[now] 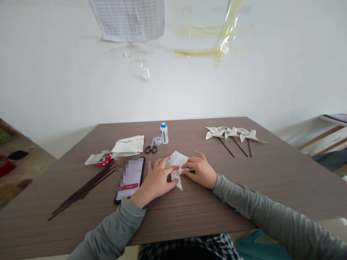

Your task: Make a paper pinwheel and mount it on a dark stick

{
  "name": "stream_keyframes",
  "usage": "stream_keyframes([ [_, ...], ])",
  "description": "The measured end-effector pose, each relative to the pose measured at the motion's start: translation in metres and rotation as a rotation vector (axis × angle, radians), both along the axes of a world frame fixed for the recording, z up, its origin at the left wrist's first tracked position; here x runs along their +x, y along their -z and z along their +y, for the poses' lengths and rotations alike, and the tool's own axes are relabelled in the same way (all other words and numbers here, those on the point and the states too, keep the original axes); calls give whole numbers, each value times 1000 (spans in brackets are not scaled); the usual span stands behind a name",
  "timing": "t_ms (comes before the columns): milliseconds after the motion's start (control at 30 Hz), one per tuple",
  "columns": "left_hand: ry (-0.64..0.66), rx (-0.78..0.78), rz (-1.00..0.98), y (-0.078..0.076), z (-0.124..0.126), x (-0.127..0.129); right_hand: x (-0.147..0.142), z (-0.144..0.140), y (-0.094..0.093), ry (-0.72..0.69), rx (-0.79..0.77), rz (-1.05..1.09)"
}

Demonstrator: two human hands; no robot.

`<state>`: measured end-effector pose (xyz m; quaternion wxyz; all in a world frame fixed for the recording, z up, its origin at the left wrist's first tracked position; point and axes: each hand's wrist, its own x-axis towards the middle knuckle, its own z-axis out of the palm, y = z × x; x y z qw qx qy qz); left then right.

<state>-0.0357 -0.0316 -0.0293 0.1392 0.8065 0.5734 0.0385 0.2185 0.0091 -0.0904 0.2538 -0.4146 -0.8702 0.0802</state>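
Note:
Between my hands, near the middle of the table, lies a piece of printed paper (176,158) cut and partly folded into a pinwheel shape. My left hand (159,177) has its thumb and fingers on the left side of this paper pinwheel, close to its centre. From the right, my right hand (201,170) pinches another flap of it between thumb and fingers, with one finger raised. One pointed corner of the paper sticks out toward me. The fingers partly hide the paper's centre.
Finished pinwheels (231,133) on brown sticks lie at the back right. Scissors (151,146), a white bottle (164,133) with blue cap and a small clear cup (158,140) stand behind. Leftward are stacked papers (128,145), a red box (104,159), brown sticks (84,186) and a phone (132,177).

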Motion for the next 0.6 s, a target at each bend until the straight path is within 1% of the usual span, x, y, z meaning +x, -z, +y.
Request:
stream_keyframes([
  [367, 22, 51, -6, 5, 1, -4, -1, 2, 4, -20, -2, 25],
  [600, 3, 39, -40, 4, 1, -4, 0, 2, 6, -24, 26, 19],
])
